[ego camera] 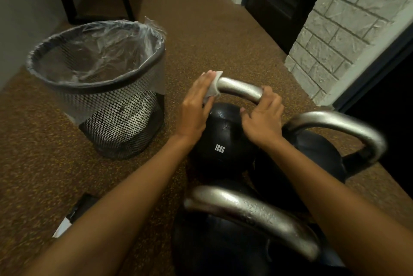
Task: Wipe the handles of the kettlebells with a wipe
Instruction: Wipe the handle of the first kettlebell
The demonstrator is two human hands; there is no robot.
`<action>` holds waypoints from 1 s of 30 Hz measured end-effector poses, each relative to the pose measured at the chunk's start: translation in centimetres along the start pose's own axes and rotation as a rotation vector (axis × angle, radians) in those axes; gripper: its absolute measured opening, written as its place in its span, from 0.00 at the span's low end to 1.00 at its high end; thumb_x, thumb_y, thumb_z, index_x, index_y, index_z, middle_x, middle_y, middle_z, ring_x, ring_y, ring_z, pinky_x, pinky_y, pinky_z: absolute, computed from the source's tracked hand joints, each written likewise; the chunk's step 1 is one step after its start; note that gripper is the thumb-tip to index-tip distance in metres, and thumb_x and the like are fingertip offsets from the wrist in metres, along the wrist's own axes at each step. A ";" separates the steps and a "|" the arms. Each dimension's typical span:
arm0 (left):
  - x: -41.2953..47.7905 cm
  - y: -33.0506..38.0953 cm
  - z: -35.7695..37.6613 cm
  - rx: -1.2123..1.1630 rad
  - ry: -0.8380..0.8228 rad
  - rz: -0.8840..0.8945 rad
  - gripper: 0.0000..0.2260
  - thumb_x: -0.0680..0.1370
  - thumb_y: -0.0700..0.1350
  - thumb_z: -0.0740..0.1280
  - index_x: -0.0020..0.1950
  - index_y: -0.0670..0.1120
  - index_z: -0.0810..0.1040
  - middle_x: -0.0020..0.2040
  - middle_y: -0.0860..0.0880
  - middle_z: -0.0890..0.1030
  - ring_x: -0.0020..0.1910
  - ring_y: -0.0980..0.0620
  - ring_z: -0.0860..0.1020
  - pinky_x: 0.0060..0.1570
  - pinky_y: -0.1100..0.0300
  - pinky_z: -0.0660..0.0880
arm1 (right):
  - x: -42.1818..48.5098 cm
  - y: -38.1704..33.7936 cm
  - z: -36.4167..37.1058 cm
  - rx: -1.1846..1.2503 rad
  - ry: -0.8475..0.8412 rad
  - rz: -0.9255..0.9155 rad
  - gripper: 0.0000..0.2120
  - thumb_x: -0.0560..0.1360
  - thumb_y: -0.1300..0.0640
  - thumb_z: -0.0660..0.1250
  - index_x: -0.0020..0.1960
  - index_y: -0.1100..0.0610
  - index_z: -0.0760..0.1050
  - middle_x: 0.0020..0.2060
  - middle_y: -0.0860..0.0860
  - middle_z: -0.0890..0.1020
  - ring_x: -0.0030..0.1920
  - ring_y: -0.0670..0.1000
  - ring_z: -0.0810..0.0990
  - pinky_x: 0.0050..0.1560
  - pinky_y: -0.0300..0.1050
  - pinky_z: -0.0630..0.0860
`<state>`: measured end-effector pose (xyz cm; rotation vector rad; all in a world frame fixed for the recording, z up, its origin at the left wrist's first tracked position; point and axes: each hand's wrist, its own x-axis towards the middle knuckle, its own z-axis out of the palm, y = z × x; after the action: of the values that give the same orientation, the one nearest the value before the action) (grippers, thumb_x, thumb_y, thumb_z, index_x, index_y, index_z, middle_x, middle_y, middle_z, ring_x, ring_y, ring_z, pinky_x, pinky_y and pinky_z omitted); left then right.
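Three black kettlebells with silver handles stand close together on the floor. The far one, marked 12KG (220,141), has its handle (240,89) between my hands. My left hand (196,105) grips a white wipe (213,87) wrapped round the handle's left end. My right hand (263,117) curls round the handle's right end. A second kettlebell (335,125) stands to the right and a third (252,215) lies nearest to me, its handle showing wet droplets.
A black mesh waste bin (100,87) with a clear plastic liner stands to the left on the brown speckled floor. A dark and white packet (73,217) lies at lower left. A white brick wall (348,29) and dark doors border the right side.
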<state>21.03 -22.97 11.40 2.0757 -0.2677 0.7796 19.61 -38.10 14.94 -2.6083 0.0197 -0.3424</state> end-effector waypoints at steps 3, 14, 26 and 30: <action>-0.3 -0.3 0.1 0.014 -0.048 0.030 0.24 0.78 0.37 0.62 0.73 0.43 0.61 0.72 0.45 0.66 0.73 0.51 0.61 0.72 0.64 0.56 | 0.0 0.1 0.2 0.000 0.021 -0.006 0.32 0.76 0.55 0.62 0.73 0.59 0.50 0.69 0.59 0.57 0.68 0.60 0.58 0.70 0.52 0.55; 0.0 0.2 0.3 0.023 -0.022 0.034 0.25 0.77 0.37 0.64 0.73 0.44 0.62 0.71 0.46 0.67 0.72 0.53 0.61 0.71 0.62 0.57 | -0.2 1.1 0.1 0.050 0.074 -0.128 0.25 0.79 0.53 0.58 0.72 0.60 0.56 0.64 0.60 0.64 0.62 0.60 0.64 0.64 0.53 0.61; -1.5 -2.2 -1.1 -0.129 -0.149 -0.189 0.20 0.81 0.51 0.54 0.73 0.57 0.58 0.73 0.52 0.64 0.73 0.57 0.60 0.72 0.52 0.59 | 0.6 0.9 0.3 0.450 0.130 0.067 0.15 0.82 0.50 0.49 0.56 0.59 0.69 0.54 0.54 0.71 0.59 0.55 0.67 0.62 0.49 0.62; -0.1 -0.3 -0.6 -0.247 -0.077 -0.287 0.17 0.82 0.52 0.49 0.70 0.56 0.65 0.71 0.52 0.68 0.71 0.56 0.63 0.71 0.54 0.61 | 0.5 0.8 0.6 0.461 0.177 0.057 0.15 0.82 0.51 0.50 0.55 0.60 0.69 0.53 0.55 0.71 0.57 0.55 0.68 0.62 0.50 0.63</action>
<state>20.81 -22.34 11.40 1.8588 -0.0984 0.4690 20.26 -38.51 14.14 -2.1126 0.0676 -0.4927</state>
